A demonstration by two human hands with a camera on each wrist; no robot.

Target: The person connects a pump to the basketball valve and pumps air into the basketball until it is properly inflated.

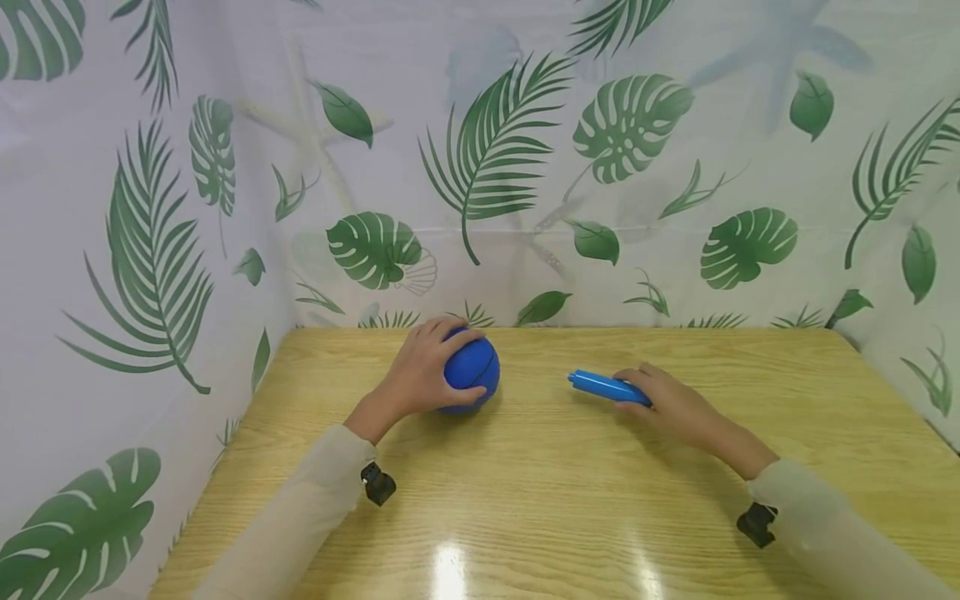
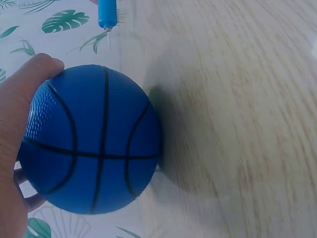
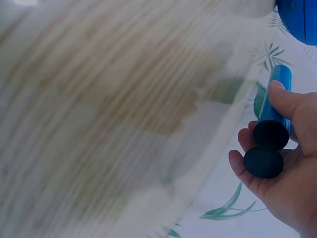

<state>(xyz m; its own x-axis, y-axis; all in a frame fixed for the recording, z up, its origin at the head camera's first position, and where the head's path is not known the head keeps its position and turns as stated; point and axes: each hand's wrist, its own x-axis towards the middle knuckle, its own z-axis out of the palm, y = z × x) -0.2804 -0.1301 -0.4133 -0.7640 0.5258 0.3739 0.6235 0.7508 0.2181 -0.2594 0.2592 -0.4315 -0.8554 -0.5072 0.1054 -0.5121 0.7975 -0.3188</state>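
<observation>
A small blue basketball [image 1: 474, 373] with black seam lines sits on the wooden table, left of centre. My left hand [image 1: 420, 371] grips its left side, thumb in front and fingers over the top and behind. In the left wrist view the ball [image 2: 91, 144] fills the middle, and part of the fingers is hidden behind it. To the right, my right hand [image 1: 667, 404] holds a blue ball pump [image 1: 600, 385] just above the table, its tip toward the ball. A thin needle [image 2: 109, 40] shows at that tip. The pump's black handle end [image 3: 263, 162] lies by the palm.
The wooden table [image 1: 525, 500] ends at the back against a white leaf-print cloth [image 1: 525, 208], which also hangs along the left and right sides. A dark wrist camera [image 1: 378, 484] sits on the left cuff and another [image 1: 757, 524] on the right cuff.
</observation>
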